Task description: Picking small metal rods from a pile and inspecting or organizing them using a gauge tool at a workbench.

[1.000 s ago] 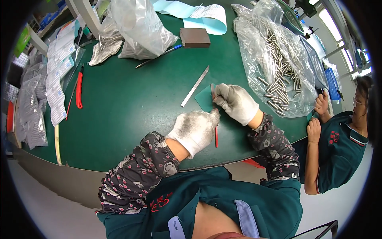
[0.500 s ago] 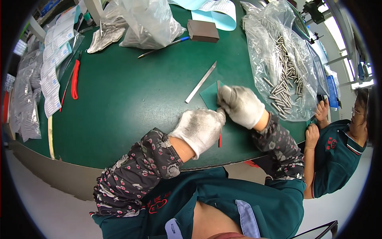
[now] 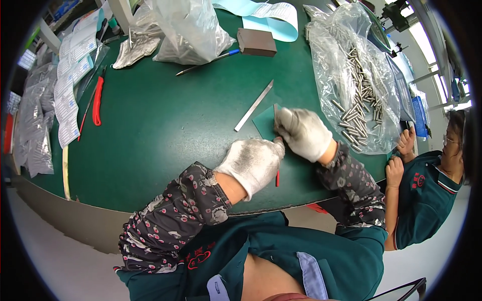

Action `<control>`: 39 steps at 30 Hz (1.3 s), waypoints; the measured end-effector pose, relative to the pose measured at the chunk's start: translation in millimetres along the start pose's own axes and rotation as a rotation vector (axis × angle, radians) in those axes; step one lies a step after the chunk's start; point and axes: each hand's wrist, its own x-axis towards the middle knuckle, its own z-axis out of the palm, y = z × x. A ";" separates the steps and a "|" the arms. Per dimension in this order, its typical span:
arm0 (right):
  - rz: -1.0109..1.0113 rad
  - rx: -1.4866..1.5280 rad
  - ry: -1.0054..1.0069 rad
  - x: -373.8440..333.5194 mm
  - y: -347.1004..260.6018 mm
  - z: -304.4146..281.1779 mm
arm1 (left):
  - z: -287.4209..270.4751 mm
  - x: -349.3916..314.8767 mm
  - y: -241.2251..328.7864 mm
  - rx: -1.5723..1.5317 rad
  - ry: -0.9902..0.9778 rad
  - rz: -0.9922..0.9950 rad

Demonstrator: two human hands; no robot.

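Note:
Both my hands wear white work gloves, smudged grey, and meet at the middle of the green table. My left hand [image 3: 251,163] is closed, its thumb and fingertips pointing toward the right hand. From beneath it sticks out the thin red end [image 3: 277,178] of a slim tool, the rest being covered. My right hand [image 3: 305,133] is closed too, its fingertips pressed down at the edge of a small teal sheet [image 3: 264,122]. Whatever lies between the fingers is hidden. Just beyond the sheet rests a flat, pointed metal strip [image 3: 254,105].
A clear bag of metal pins [image 3: 359,100] lies at right, near a co-worker [image 3: 422,185]. At the back stand another filled bag [image 3: 186,32], a brown block [image 3: 256,42] and a blue-capped pen [image 3: 208,62]. Red-handled pliers [image 3: 98,103] and paper sheets [image 3: 70,95] are left.
My two hands stay nearly in place, with at most a tiny shift of the right. The surroundings sit slightly lower in the picture, as the view tilted a little.

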 end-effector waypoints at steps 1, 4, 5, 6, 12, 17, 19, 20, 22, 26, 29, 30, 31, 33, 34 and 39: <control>-0.002 0.003 -0.004 -3.1 -2.3 1.3 | -0.2 0.5 -1.4 0.012 -0.042 -0.007; 0.029 -0.025 0.052 -1.1 2.4 0.8 | -1.0 0.4 3.4 0.016 -0.054 0.003; 0.037 0.011 0.072 7.0 3.8 0.1 | -2.0 1.1 1.7 0.023 -0.017 0.017; 0.042 0.009 0.076 4.9 2.0 -0.9 | -2.5 1.7 1.1 0.023 -0.018 0.023; 0.073 -0.031 0.104 5.6 7.0 1.2 | -5.4 2.9 4.1 0.037 -0.044 0.039; 0.047 -0.015 0.004 -7.1 -4.1 1.4 | -3.1 1.8 0.5 0.034 -0.075 0.029; 0.059 -0.028 0.027 -2.6 1.1 0.2 | -2.5 2.5 3.6 0.011 -0.060 0.031; 0.048 -0.031 0.055 2.8 2.3 1.7 | -3.2 2.2 0.8 0.004 -0.040 0.014; 0.069 -0.014 0.052 1.7 -2.3 1.5 | -3.0 1.1 -2.2 0.022 -0.060 0.022; 0.049 0.011 0.156 1.0 4.3 4.3 | -6.2 2.2 3.4 0.040 -0.065 -0.022; 0.195 0.149 0.210 6.5 10.2 1.0 | -3.6 2.8 1.6 -0.009 -0.049 0.003; 0.188 0.149 0.220 5.6 6.4 -0.4 | -5.2 2.5 0.1 0.003 -0.046 0.005; 0.234 0.307 0.306 4.7 1.8 -3.0 | -8.3 2.9 -1.0 -0.011 -0.056 0.009; 0.220 0.444 0.384 1.1 -3.3 -5.9 | -11.6 2.6 -2.2 -0.009 -0.057 0.015; 0.053 0.357 0.451 -0.5 -3.3 -3.5 | -10.1 0.5 -3.8 -0.071 0.014 0.024; 0.262 0.846 0.601 -8.7 -21.5 10.5 | 7.1 12.7 -18.7 -1.215 0.378 -0.216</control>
